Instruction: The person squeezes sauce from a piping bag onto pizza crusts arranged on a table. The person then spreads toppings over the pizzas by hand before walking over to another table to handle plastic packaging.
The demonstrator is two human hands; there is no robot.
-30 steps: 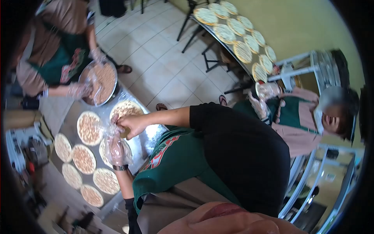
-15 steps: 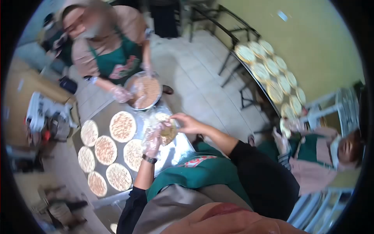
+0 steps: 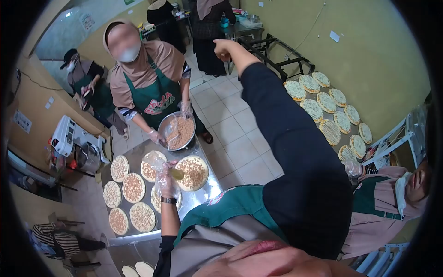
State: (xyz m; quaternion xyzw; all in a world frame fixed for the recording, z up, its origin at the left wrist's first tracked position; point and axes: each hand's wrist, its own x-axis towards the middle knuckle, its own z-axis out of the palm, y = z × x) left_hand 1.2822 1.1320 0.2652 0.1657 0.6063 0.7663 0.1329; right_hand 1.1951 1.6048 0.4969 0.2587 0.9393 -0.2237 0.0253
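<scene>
My left hand (image 3: pixel 166 182), in a clear plastic glove, is closed around a small yellow-green object (image 3: pixel 176 173) whose kind I cannot make out. Loose clear plastic (image 3: pixel 154 159) bunches at the fingers. The object sits over the left edge of a round flatbread with brown topping (image 3: pixel 193 171). My bare right hand (image 3: pixel 224 48) is raised far forward on an outstretched arm. Its index finger points left, the other fingers are curled, and it holds nothing.
A metal table (image 3: pixel 212 182) carries several topped breads. Across it, a gloved person (image 3: pixel 154 83) holds a metal bowl (image 3: pixel 187 147) of brown crumbly filling. At right, another tray (image 3: pixel 295 104) bears several topped rounds, near a second worker (image 3: pixel 378 194). A mixer (image 3: pixel 69 136) stands left.
My right hand has left the object and swung up and forward to point. My left hand has moved left and down with the object. The view has tilted up, showing more people behind.
</scene>
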